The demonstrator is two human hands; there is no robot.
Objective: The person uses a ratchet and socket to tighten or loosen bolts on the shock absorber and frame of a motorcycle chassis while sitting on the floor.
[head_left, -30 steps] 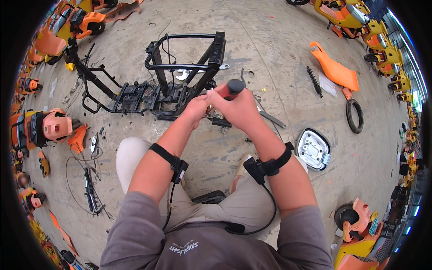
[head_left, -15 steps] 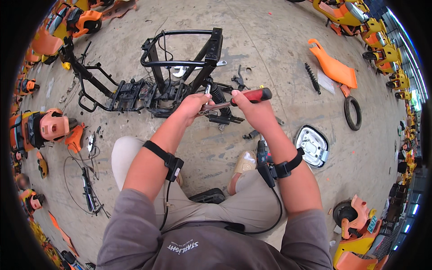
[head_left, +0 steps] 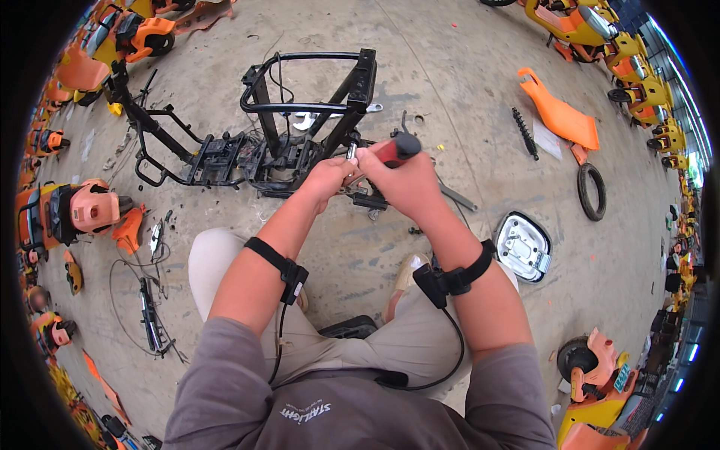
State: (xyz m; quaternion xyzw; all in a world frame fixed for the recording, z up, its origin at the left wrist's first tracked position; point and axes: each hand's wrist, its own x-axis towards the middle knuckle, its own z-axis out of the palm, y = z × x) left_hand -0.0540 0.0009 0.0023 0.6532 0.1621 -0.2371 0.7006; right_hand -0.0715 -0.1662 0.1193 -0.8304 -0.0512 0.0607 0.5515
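Note:
In my right hand (head_left: 396,180) is what looks like a ratchet wrench (head_left: 406,146) with a red and black handle. My fingers are wrapped around it, and its black end tilts up. My left hand (head_left: 326,180) pinches beside a small upright chrome socket piece (head_left: 351,150), right against my right fingertips. Both hands are at the rear part of a black scooter frame (head_left: 360,86), which lies on the floor before me. The hands hide the wrench's metal end and most of the spring shock on the frame.
An open-end wrench (head_left: 306,120) lies behind the frame. To the right are a loose shock absorber (head_left: 525,133), an orange body panel (head_left: 559,109), a tyre (head_left: 592,192) and a white-lined shell (head_left: 523,247). Cables and a black part (head_left: 150,315) lie left. Scooters line both sides.
My right hand has swung the wrench handle inward and to the left, so the hands are now close together. The handle's end now points upward more. My left hand stays by the chrome piece.

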